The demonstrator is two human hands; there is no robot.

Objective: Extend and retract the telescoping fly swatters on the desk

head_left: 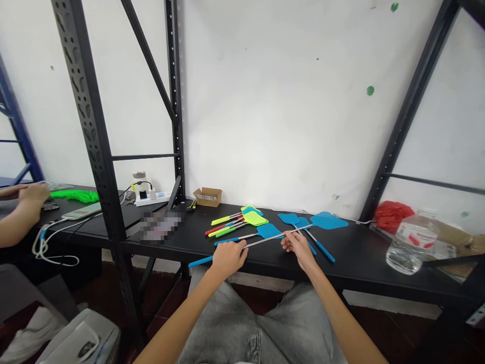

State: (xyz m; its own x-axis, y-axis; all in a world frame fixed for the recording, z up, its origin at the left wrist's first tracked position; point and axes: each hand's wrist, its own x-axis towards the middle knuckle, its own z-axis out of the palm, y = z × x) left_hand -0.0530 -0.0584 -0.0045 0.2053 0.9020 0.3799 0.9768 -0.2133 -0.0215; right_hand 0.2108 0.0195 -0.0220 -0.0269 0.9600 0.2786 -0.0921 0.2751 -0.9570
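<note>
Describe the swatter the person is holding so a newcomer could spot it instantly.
On the black shelf-table by the white wall, look between the yellow-green swatters and the water bottle. The held swatter has a blue head and a long bare metal rod running down-left. Unlike the other blue swatters lying loose, its rod is extended, with the left hand closed around its blue-handle end and the right hand pinching mid-rod.

A white wall (288,101), flecked with a few green spots, backs a long black table (359,253). Black perforated steel shelving uprights (89,116) with diagonal braces rise from it, and a blue rack frame (17,126) stands at far left. The floor (113,283) below looks dark reddish. Light is even and soft.
</note>
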